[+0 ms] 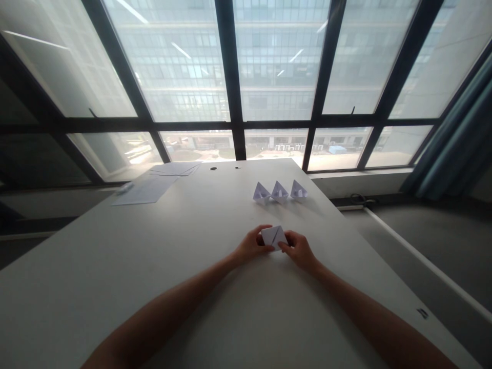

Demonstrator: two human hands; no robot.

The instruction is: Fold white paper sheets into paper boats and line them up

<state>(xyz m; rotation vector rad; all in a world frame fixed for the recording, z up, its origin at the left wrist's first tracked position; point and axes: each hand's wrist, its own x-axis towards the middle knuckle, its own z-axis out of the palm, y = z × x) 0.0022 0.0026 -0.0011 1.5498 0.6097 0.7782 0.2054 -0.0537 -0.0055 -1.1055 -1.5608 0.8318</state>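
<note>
Between both hands is a small folded white paper (273,236), roughly diamond-shaped, with a slanting fold line across its face. My left hand (253,243) pinches its left side, thumb along the lower edge and fingers behind the upper edge. My right hand (299,249) grips the right side, with the thumb pressed on the front near the lower corner. Beyond the hands, three folded paper boats stand in a row: a left boat (262,193), a middle boat (280,192) and a right boat (299,190).
Flat white paper sheets (144,189) lie at the table's far left. The white table (115,266) has two round holes near its far edge and a small dark mark (422,312) at right. Windows (277,61) rise behind it; a blue curtain (449,138) hangs at right.
</note>
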